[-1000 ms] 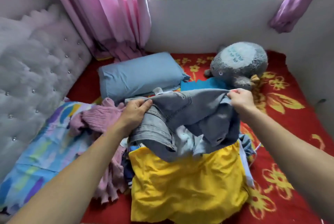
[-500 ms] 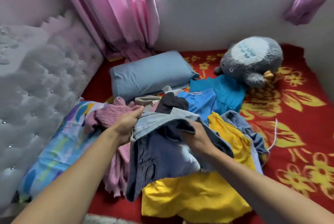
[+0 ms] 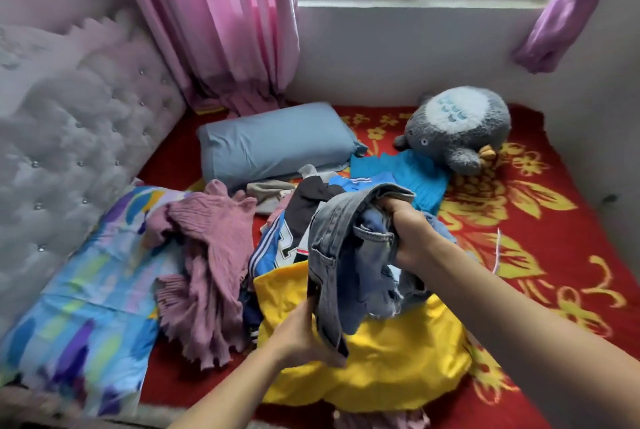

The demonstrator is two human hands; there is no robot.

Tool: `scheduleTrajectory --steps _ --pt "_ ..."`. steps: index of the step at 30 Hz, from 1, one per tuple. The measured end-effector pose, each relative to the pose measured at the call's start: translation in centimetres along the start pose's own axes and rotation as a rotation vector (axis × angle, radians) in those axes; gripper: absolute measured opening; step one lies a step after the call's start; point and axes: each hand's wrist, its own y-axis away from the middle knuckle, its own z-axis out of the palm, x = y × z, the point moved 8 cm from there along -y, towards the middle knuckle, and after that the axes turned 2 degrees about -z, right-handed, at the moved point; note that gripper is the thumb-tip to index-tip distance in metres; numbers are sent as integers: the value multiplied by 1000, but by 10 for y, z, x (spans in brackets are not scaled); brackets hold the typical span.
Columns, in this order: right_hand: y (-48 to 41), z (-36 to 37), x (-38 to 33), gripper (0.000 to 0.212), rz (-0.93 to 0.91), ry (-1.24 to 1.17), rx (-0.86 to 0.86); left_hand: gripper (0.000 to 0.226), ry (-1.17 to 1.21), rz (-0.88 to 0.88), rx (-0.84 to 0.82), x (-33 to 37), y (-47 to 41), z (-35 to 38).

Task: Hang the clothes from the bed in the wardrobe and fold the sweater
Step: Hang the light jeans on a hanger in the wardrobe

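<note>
A pair of grey-blue jeans (image 3: 341,255) hangs bunched above the clothes pile. My right hand (image 3: 407,231) grips its upper part in a fist. Lower down, my left hand (image 3: 304,335) holds the hanging end of the jeans. Under them lies a yellow garment (image 3: 388,359) on the red flowered bedspread (image 3: 540,255). A pink knitted sweater (image 3: 211,255) lies crumpled to the left. A blue-and-white striped jersey (image 3: 273,248), a dark garment (image 3: 311,200) and a bright blue top (image 3: 415,175) lie behind the jeans.
A blue pillow (image 3: 273,141) and a grey plush toy (image 3: 460,127) lie at the back by the wall. A colourful pillow (image 3: 83,307) sits against the tufted headboard (image 3: 69,137) on the left. Pink curtains (image 3: 221,23) hang beside the window.
My right hand has lifted the jeans up and to the right, bunching them. My left hand let go of the waistband by the sweater and moved down to the hanging end.
</note>
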Motion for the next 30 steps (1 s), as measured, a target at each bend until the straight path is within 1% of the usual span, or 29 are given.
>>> scheduleTrajectory --steps 1,2,3,4,5,7,9,10,12,13,15,16,17,19,20,23,27,30 --pt "8 2 0 61 -16 -36 -28 98 -110 -22 84 -1 4 0" --pt "15 3 0 63 -41 -49 -31 84 -182 -36 172 -2 7 -1" --pt "25 5 0 63 -61 -54 -25 61 -199 -28 257 0 12 -6" --pt "34 6 2 63 -74 -61 -20 36 -166 5 330 1 17 -13" --pt "44 7 4 63 -87 -63 -13 18 -106 55 381 2 25 -23" --pt "66 9 7 63 -127 -55 11 3 -30 152 452 -4 41 -53" --pt "91 11 11 65 -183 -48 22 15 9 185 503 -16 62 -93" --pt "105 12 14 65 -217 -49 39 17 29 198 531 -19 74 -115" --pt "134 15 22 60 -276 -34 100 8 63 261 591 -19 105 -156" --pt "150 17 24 52 -312 1 143 7 81 304 623 -15 122 -176" --pt "186 24 22 35 -399 72 214 21 174 367 672 -2 161 -211" --pt "204 28 17 32 -456 90 230 28 234 395 687 6 182 -227" --pt "223 33 10 33 -519 104 238 31 294 427 688 15 202 -241" --pt "263 44 -6 36 -623 129 254 32 448 490 664 35 242 -264" --pt "282 50 -14 34 -661 152 261 29 531 532 644 46 263 -275" --pt "333 68 -35 34 -726 204 259 21 759 680 525 82 314 -295" --pt "378 89 -52 42 -770 239 147 11 874 703 471 110 348 -312" --pt "399 93 -58 34 -785 245 75 18 905 683 439 125 353 -310"
